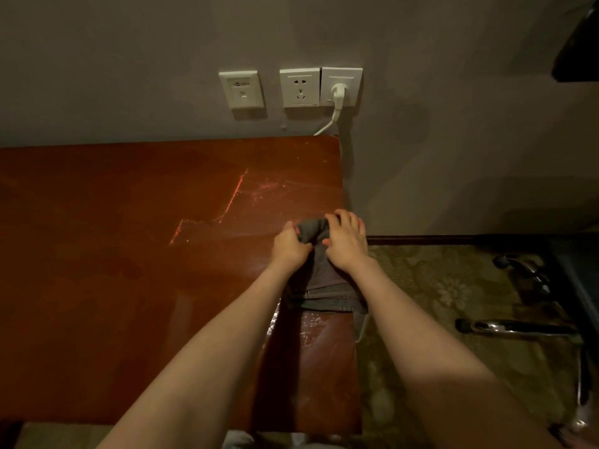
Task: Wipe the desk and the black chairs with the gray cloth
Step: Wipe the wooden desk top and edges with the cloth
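Where the reddish-brown wooden desk [129, 254] ends on the right, I see the folded gray cloth [327, 296] lying on the top, its near right corner hanging just over the edge. The left hand [290, 246] is clenched on the cloth's far left part, fingers curled tightly into the fabric. The right hand [346, 243] arches over the far right part, fingertips bent down onto it and thumb pinching from the side. On the patterned carpet [437, 286] to the right I make out a black chair's chrome legs [525, 328]. On the far wall a white plug [338, 92] sits in a socket.
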Demonstrator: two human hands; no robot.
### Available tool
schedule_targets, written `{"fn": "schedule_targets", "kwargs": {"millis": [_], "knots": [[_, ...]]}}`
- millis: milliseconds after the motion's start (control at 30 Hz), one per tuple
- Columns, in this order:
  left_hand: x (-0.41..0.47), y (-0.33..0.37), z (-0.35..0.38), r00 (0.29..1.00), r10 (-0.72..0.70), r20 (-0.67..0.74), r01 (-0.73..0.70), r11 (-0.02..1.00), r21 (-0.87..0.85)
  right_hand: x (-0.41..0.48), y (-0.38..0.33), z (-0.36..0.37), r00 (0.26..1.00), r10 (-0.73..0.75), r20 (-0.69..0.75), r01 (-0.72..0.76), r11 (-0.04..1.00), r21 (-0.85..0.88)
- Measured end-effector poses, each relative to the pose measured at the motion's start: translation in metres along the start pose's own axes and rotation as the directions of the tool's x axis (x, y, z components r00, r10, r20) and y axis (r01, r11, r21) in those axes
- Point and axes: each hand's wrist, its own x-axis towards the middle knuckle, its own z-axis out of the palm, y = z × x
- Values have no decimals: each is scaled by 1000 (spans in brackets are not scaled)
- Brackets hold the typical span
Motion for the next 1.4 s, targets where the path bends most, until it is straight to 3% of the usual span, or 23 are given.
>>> {"fn": "schedule_targets", "kwargs": {"millis": [167, 400, 533, 700, 900, 1100, 1300, 1400], "knots": [[-14, -6, 0, 994, 98, -58, -107, 978, -179, -20, 2, 2, 982, 30, -184, -26, 999, 21], [-36, 0, -17, 985, 172, 35, -138, 884, -447, -65, -10, -12, 901, 158, -403, -112, 984, 135], [-61, -3, -24, 969, 231, 88, -149, 831, -537, -95, -22, -12, 828, 235, -509, -153, 968, 198], [-103, -20, -41, 928, 317, 196, -125, 760, -637, -139, -44, -10, 682, 197, -704, -116, 980, 161], [-145, -43, -62, 899, 374, 229, -130, 725, -676, -189, -71, 1, 608, 195, -770, -93, 980, 175], [-170, -86, -72, 922, 299, 247, -66, 747, -661, -228, -105, 30, 609, 222, -761, -138, 975, 174], [-173, -141, -53, 953, 255, 165, -154, 875, -459, -243, -132, 92, 724, 256, -641, -238, 964, 117], [-171, -160, -35, 949, 272, 158, -205, 917, -343, -246, -136, 120, 744, 253, -619, -263, 962, 77]]}}
